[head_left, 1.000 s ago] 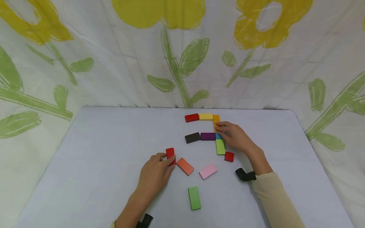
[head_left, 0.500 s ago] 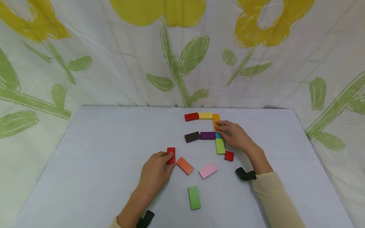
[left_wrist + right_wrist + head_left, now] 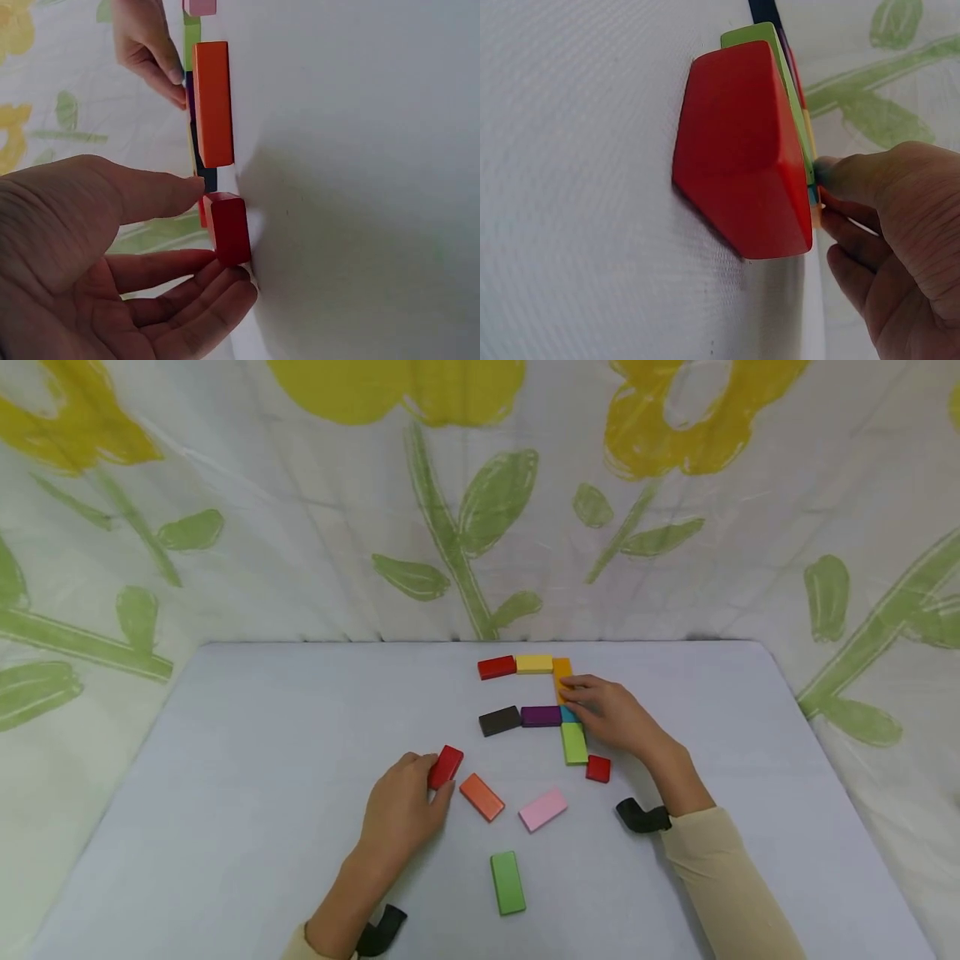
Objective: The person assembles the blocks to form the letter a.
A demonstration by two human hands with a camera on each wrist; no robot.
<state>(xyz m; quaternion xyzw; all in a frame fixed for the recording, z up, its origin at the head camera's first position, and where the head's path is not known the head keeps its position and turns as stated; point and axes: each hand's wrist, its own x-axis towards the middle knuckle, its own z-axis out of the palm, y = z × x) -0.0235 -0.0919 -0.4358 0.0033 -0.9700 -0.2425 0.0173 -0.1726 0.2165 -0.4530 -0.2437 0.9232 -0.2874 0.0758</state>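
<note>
Nearest on the white table lies a green block, flat and well apart from the rest, with its long sides bare for a grip. Farther on lie a pink block and an orange block, also free to pick up by their sides.

Just left of the orange one, the left hand grasps a red block, thumb on one side, bent fingers on the other. It looks rigid, light and smooth, likely hard to damage but apt to swivel under a loose pinch; thumb and fingertip squarely across its narrow width should steady it best.

Beyond, a squarish red block sits by the corner of a lime block, next to a blue block, partly covered. Touching the blue, a purple block leads to a black block.

The right hand has its fingertips at an amber block; whether they pinch it I cannot tell. Pressing lightly seems wise, since a nudge could slide its neighbours.

Farthest are a yellow block and another red one.
</note>
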